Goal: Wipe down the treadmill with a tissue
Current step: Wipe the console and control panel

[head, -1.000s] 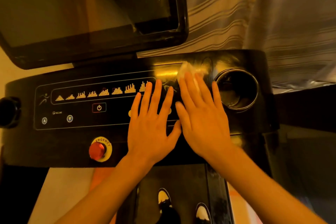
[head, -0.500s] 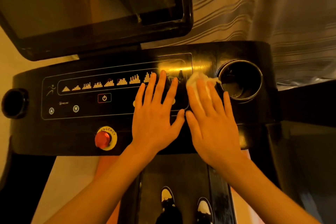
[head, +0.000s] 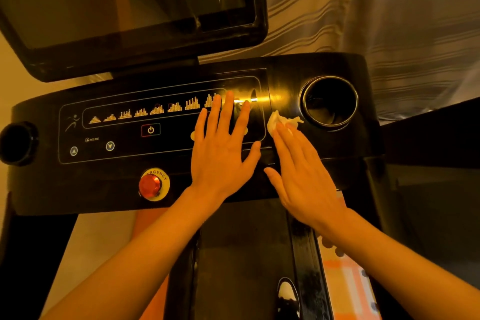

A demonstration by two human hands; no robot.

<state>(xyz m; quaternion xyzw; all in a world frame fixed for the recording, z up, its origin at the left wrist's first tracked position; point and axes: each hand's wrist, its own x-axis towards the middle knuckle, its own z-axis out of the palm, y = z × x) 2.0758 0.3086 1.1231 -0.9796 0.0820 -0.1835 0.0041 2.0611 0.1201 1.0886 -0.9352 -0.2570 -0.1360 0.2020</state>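
The black treadmill console [head: 117, 182] stretches across the view, with lit yellow program icons and a power button on its glossy panel. My left hand [head: 220, 153] lies flat on the right part of that panel, fingers straight and spread. My right hand [head: 301, 174] presses a crumpled white tissue [head: 279, 119] onto the console with straight fingers, just left of the round cup holder [head: 328, 101]. Part of the tissue sticks out beyond the fingertips.
A large dark screen [head: 130, 8] rises above the console. A red emergency button [head: 150, 184] sits at the console's lower left, a black knob [head: 18, 143] at its far left end. Striped curtain [head: 389, 21] hangs behind. The belt and my shoe [head: 287, 293] lie below.
My right hand slid the tissue down and a little right across the console, from the panel's upper right corner toward the cup holder's lower left. The left hand stayed flat on the panel.
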